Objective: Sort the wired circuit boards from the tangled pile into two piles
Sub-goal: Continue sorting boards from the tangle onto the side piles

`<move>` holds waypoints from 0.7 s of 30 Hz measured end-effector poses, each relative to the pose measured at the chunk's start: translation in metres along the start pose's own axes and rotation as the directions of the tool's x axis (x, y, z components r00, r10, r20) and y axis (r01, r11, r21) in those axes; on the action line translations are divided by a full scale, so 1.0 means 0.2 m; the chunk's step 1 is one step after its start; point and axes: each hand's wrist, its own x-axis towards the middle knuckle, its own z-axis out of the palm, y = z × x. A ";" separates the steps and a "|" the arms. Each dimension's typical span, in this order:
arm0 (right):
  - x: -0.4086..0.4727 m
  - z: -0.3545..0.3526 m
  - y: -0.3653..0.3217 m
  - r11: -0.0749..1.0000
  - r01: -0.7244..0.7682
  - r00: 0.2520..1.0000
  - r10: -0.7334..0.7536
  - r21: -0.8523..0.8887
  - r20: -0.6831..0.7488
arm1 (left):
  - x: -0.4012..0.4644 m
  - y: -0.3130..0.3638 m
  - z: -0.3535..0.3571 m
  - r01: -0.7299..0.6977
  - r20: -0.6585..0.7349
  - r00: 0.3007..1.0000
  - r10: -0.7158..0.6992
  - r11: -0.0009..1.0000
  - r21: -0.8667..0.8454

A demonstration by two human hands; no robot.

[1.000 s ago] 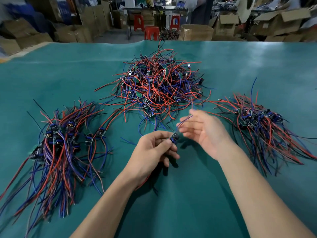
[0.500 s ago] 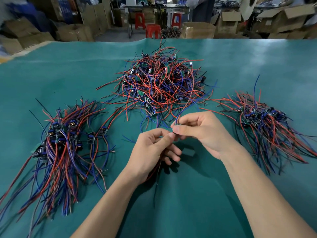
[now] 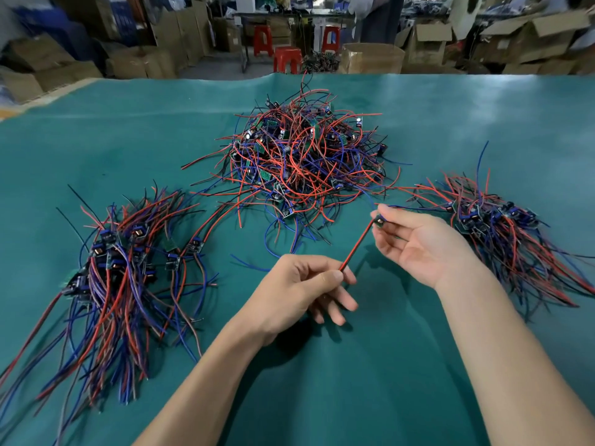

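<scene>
A tangled pile [image 3: 299, 159] of small circuit boards with red, blue and black wires lies at the middle of the green table [image 3: 370, 365]. One sorted pile [image 3: 119, 284] lies at the left, another sorted pile [image 3: 502, 230] at the right. My right hand [image 3: 418, 243] pinches a small circuit board [image 3: 378, 219] at its fingertips, just in front of the tangle. The board's red wire [image 3: 355, 246] runs down to my left hand [image 3: 299, 291], which pinches the wire between thumb and forefinger. A blue wire trails from the board toward the right pile.
Beyond the table's far edge stand cardboard boxes [image 3: 372, 57], red stools [image 3: 286, 57] and a person [image 3: 376, 14]. A loose blue wire [image 3: 248, 263] lies on the cloth just left of my left hand.
My hands have drawn apart: the right hand has carried the board to the right, and the left hand now pinches the red wire stretched between them.
</scene>
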 end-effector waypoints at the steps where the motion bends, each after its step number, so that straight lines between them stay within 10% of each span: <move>1: 0.00 0.00 -0.01 0.999 0.036 0.999 -0.036 0.010 -0.003 | 0.00 0.00 0.00 -0.004 0.009 1.000 0.004 1.000 0.009; 7: -0.10 0.08 -0.07 0.922 0.378 0.925 -0.372 -0.082 0.072 | 0.00 0.00 0.00 -0.034 -0.003 0.999 0.034 0.998 0.047; 12: -0.27 0.32 -0.13 0.613 0.712 0.702 -0.606 -0.342 0.375 | 0.02 -0.03 0.02 -0.044 -0.118 0.992 0.049 0.998 0.043; 16: -0.33 0.57 -0.14 0.454 0.825 0.564 -0.615 -0.337 0.551 | 0.03 -0.05 0.03 -0.032 -0.164 0.985 0.060 0.985 0.172; 21: -0.27 1.02 -0.08 0.593 0.752 0.576 -0.382 -0.287 0.722 | 0.01 -0.02 0.03 -0.060 -0.209 0.973 0.103 0.978 0.202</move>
